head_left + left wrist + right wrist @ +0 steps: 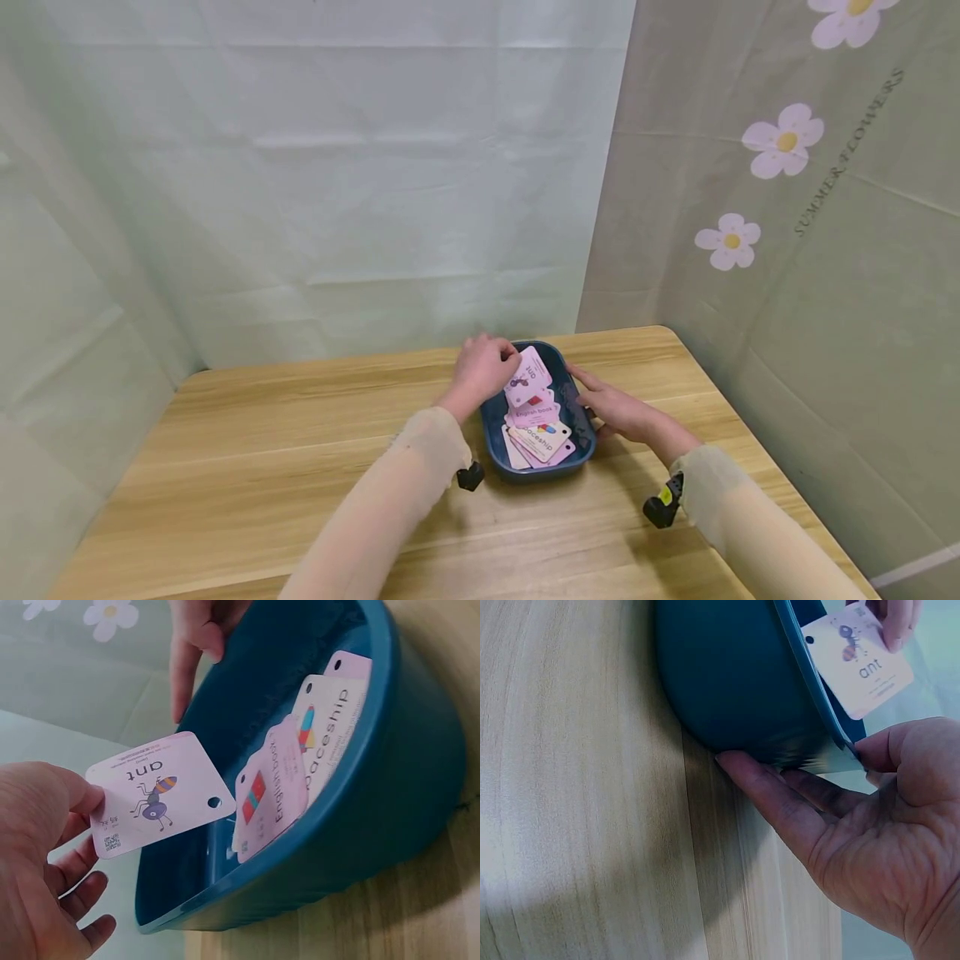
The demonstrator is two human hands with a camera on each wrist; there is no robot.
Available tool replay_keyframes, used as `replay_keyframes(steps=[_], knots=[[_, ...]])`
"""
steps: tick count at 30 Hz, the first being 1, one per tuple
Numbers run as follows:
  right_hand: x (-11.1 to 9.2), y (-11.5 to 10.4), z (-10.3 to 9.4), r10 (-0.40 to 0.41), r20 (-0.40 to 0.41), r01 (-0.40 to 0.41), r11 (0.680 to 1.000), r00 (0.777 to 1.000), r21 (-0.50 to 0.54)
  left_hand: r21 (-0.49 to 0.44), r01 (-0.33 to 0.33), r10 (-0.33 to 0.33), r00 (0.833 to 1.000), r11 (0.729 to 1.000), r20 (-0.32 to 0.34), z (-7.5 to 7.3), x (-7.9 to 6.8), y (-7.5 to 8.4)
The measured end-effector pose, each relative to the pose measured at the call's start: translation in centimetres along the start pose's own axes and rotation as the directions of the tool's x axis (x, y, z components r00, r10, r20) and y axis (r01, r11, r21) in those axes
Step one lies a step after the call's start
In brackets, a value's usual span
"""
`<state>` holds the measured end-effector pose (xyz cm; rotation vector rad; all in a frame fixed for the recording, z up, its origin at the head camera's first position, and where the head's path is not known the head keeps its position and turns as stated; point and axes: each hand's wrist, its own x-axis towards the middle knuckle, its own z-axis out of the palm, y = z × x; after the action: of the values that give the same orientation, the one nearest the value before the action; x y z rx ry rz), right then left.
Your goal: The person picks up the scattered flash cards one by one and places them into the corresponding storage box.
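My left hand (pixel 483 364) pinches the corner of a pink flash card (pixel 161 795) printed "ant", a round hole at one corner. The card is tilted over a dark blue plastic bin (pixel 536 477). Other cards lie overlapped inside, among them an "English book" card (pixel 274 791) and a "spaceship" card (pixel 330 724). At the bin's right side, my right hand (pixel 622 412) holds the wall. In the right wrist view, one digit lies against the outer wall near the tabletop and a fingertip is at the rim. The left fingers partly hide the ant card's edge.
The bin stands on a wood-grain table (pixel 300 467), towards its back edge. Pale hanging cloth (pixel 360 183) closes in the back and sides, with printed flowers (pixel 783 142) on the right. Small black devices (pixel 471 476) are strapped at both wrists.
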<state>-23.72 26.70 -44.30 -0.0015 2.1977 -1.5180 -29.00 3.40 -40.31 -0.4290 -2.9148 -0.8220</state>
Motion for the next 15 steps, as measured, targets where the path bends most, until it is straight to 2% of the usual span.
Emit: replay_keyframes(steps=[15], knots=[[0.02,0.02,0.09,-0.005,-0.003,0.005,1.000,1.000,0.002,0.050,0.034,-0.034,0.999,0.998,0.009,0.95,-0.13,0.00]])
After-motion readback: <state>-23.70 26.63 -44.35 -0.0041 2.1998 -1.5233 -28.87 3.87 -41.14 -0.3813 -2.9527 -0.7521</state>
